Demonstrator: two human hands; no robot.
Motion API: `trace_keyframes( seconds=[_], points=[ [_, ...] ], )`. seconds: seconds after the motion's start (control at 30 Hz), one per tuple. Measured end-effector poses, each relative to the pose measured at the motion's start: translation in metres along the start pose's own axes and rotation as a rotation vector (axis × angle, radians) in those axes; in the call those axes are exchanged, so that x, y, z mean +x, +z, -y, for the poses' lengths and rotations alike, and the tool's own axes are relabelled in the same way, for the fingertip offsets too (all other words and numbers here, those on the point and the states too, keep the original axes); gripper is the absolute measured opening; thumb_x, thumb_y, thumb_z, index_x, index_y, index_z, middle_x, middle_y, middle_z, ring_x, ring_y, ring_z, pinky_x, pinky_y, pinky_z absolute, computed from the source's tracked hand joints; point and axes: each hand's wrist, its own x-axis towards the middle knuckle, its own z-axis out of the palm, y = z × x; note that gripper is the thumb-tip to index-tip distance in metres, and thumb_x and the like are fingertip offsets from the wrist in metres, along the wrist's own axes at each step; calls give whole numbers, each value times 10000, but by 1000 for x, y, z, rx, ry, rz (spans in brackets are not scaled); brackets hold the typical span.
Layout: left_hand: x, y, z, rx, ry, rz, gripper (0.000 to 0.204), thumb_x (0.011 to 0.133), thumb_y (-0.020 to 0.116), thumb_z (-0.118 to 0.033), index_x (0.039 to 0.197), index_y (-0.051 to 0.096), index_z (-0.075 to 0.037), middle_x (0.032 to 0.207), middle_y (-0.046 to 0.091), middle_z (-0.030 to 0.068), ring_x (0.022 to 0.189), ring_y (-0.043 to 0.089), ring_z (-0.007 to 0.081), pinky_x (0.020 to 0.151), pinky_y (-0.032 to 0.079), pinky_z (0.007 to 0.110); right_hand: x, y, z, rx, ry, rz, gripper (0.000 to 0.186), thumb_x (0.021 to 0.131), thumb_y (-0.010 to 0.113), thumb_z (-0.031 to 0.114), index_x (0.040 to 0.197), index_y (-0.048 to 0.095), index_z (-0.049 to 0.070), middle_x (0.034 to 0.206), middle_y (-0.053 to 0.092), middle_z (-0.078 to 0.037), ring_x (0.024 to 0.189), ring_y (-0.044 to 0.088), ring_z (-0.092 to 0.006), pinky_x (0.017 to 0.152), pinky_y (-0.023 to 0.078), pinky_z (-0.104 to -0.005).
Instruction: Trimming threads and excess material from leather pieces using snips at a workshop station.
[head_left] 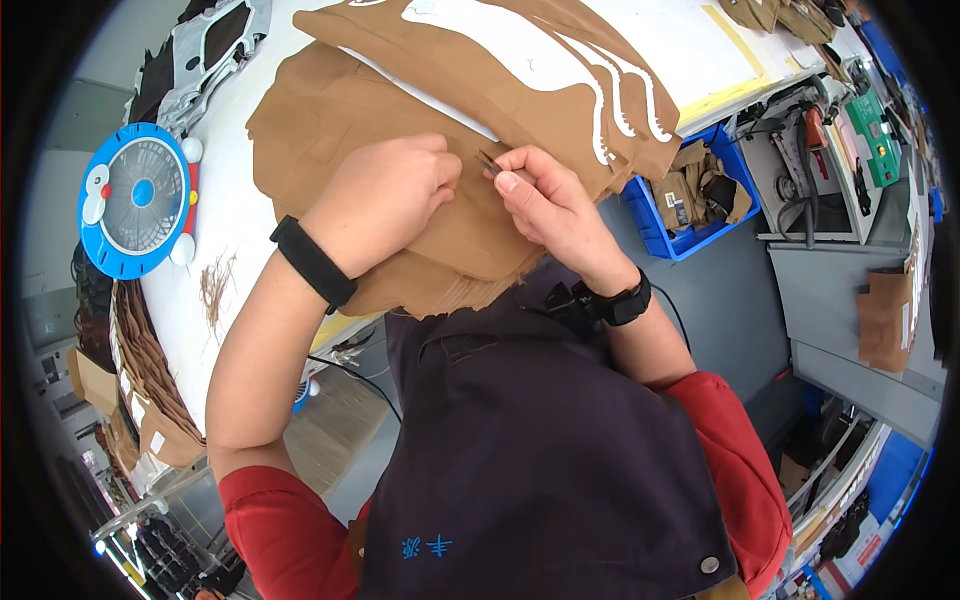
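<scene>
A stack of brown cut fabric pieces (330, 110) lies on a white worktable (215, 220) in front of me. My left hand (385, 195) rests on the top piece, fingers curled and pinching the cloth. My right hand (545, 195) holds a small metal tool, like thread snips or tweezers (488, 163), its tip touching the fabric right beside my left fingertips. Both wrists carry black bands. A further brown piece with white curved markings (530, 70) lies behind the stack.
A round blue and white desk fan (140, 195) stands at the left. Loose brown threads (213, 285) lie near it. A blue bin (690, 205) holds small brown parts at the right. A grey sewing machine station (830, 160) is farther right. More brown pieces hang at the table's left edge (150, 380).
</scene>
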Motion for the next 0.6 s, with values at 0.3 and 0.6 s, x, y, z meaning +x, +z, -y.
trace_keyframes(
  seconds=[0.3,0.6],
  points=[
    [-7,-7,9,-159,21,8,67,852,635,-79,838,606,-20,868,590,132,794,601,351,696,493,428,0,0,2,25,6,4,201,1018,566,244,1081,525,58,645,403,96,520,332,-2,460,257,-203],
    [-4,-5,-14,292,186,76,67,803,585,-80,811,631,-32,810,565,105,824,602,286,719,522,381,1,-1,-2,43,-17,-5,205,1020,560,237,1083,525,45,656,410,90,519,332,-3,453,261,-205]
  ],
)
